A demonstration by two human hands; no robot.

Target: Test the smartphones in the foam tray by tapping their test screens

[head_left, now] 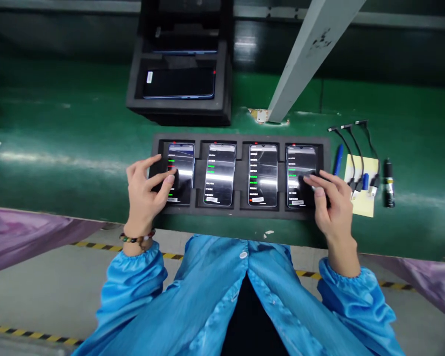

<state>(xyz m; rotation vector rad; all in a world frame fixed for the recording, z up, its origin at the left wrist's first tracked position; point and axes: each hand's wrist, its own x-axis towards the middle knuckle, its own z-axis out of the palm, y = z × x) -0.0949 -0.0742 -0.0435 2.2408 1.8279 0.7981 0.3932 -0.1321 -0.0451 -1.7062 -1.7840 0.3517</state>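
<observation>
Several smartphones with lit screens lie in a row in a dark foam tray [241, 213]. My left hand [148, 190] is open at the tray's left end, a finger extended onto the screen of the leftmost phone [185, 183]. At the other end, my right hand [332, 200] has its fingers apart, with fingertips over the right edge of the rightmost phone [295, 185]. Between them lie the second phone [219, 180] and the third phone [263, 168]. Each screen shows a dark list with some green lines, and each phone bears a small white label near its lower end.
Behind the tray stands a stack of black foam trays [178, 105] holding more phones. A grey metal post [296, 59] rises from the green table [59, 148]. To the right are short black cables [371, 141], a blue pen [338, 159], yellow paper [363, 210] and a small black bottle [388, 183].
</observation>
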